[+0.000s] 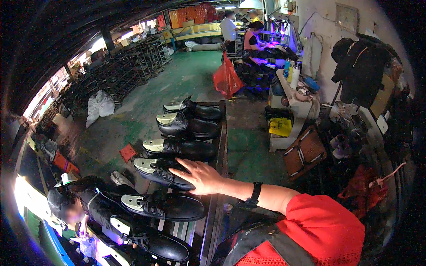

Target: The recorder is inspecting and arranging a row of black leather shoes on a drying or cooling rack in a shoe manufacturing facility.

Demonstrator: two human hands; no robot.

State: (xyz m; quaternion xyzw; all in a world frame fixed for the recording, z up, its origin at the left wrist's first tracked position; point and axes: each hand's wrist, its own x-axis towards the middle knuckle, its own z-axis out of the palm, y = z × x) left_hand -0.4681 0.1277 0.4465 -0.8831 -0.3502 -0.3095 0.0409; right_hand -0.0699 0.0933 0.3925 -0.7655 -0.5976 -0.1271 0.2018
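Note:
My right hand (203,176) lies over the toe of a black lace-up shoe (162,170), its fingers curved onto the upper. The thumb is mostly hidden. This shoe rests in a row with several like it, toes pointing right, on a metal rack (220,146). A pale green shoe last shows in the opening of each. Just beyond my hand is another black shoe (184,148); on the near side are a black shoe (177,206) and a larger-looking one (166,244). My left hand is out of view.
A co-worker (71,206) bends close at lower left under a bright light. More people (230,31) work at the back. A red bag (227,80), a cluttered bench (296,95) and a folded brown stool (305,153) stand beyond the rack. Dark shelving (128,66) lines the left.

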